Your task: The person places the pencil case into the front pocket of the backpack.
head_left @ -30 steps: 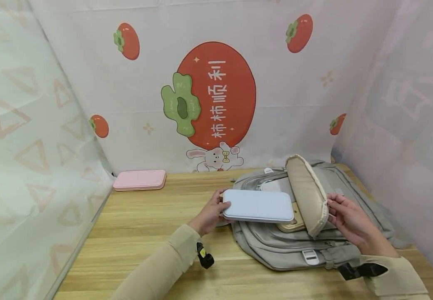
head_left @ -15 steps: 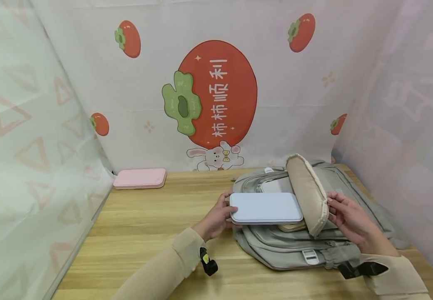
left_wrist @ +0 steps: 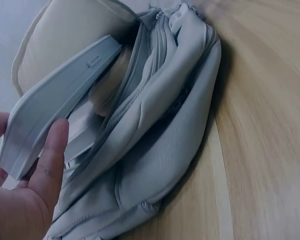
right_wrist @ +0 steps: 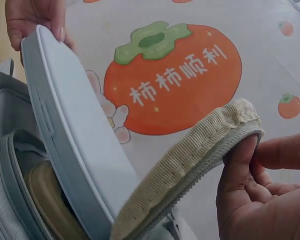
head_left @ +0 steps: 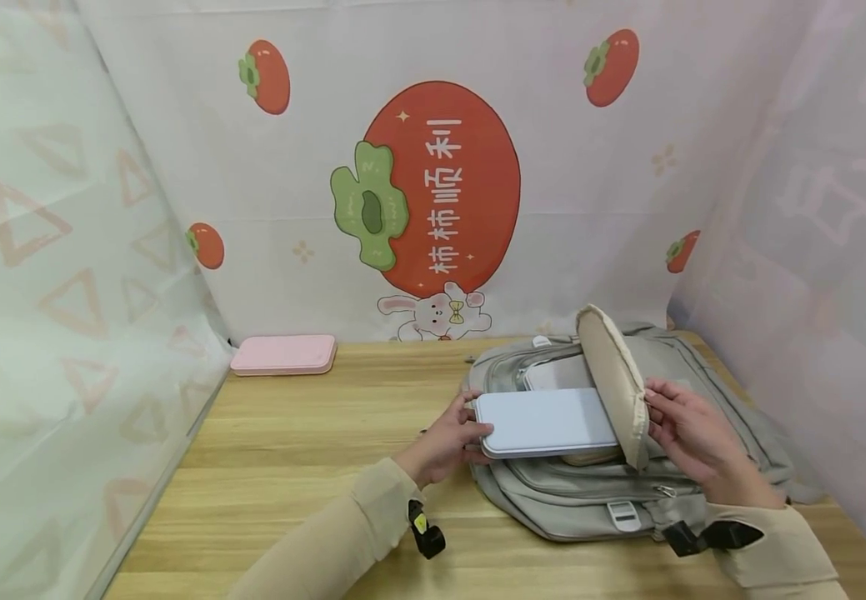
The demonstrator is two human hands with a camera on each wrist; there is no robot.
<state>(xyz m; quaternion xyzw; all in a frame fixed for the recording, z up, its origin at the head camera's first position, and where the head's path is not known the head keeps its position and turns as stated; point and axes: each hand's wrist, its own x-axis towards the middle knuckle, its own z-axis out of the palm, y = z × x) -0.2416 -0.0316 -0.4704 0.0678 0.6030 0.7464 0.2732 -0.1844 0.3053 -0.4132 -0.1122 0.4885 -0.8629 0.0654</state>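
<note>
The blue box (head_left: 545, 421) is held at its near end by the left hand (head_left: 449, 440), half inside the grey bag (head_left: 553, 500) on the desk (head_left: 290, 467). It looks hard, smooth and light, so its short edge is best pinched. The soft flap (head_left: 613, 379) is pinched back by the right hand (head_left: 691, 433).

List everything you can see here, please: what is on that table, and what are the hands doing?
backpack: one, grey, lying on the right half of the table, main pocket open.
flap: one, beige, the backpack's, lifted upright.
blue case: one, pale blue, flat, partly inside the open pocket.
tan item: one, inside the pocket beneath the blue case; cannot tell what it is.
pink case: one, pink, flat, at the table's far left edge.
table: one, light wood.
backdrop: one, white with red persimmon prints, behind the table.
left hand: holds the blue case's outer end.
right hand: pinches the flap's edge.
</note>
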